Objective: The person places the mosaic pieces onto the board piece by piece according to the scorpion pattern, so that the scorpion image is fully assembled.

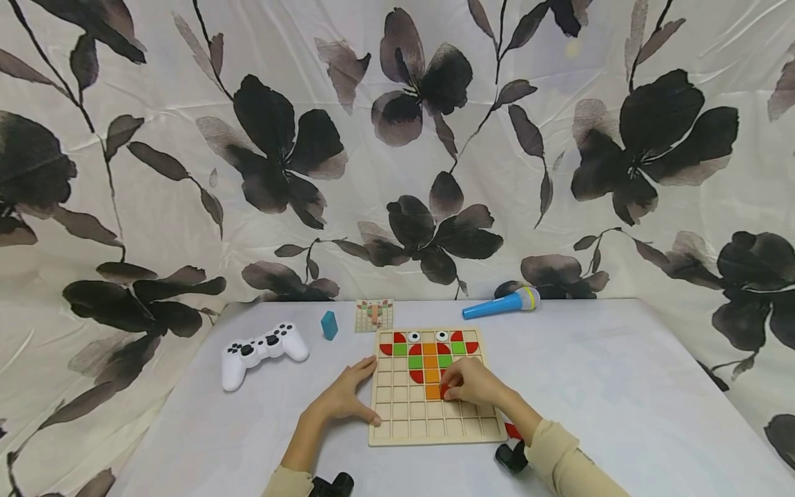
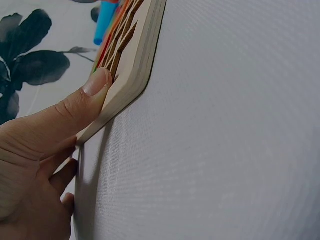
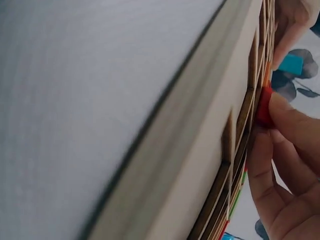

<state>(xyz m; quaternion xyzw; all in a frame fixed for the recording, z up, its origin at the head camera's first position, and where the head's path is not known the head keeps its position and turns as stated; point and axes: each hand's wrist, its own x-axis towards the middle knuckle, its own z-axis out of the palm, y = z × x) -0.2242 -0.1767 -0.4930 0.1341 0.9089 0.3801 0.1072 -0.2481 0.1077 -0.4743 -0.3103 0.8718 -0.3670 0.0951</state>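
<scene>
A wooden grid board (image 1: 399, 431) lies on the table, its upper part filled with red, green and orange tiles and two eye tiles. My left hand (image 1: 343, 395) rests at the board's left side, fingers stretched along the edge. Its thumb (image 2: 97, 87) presses the rim near the near corner. My right hand (image 1: 478, 383) pinches a small red tile (image 3: 264, 107) between thumb and fingers. That tile is at the grid, just right of the lowest orange tile (image 1: 432, 392); the fingers partly hide it.
Behind the board lies a small pattern card (image 1: 366, 324). A teal block (image 1: 329, 326) and white game controller (image 1: 263, 352) are to the left. A blue toy microphone (image 1: 497, 305) lies at the back. Another red piece (image 1: 513, 431) sits by the near right corner, partly behind my right forearm.
</scene>
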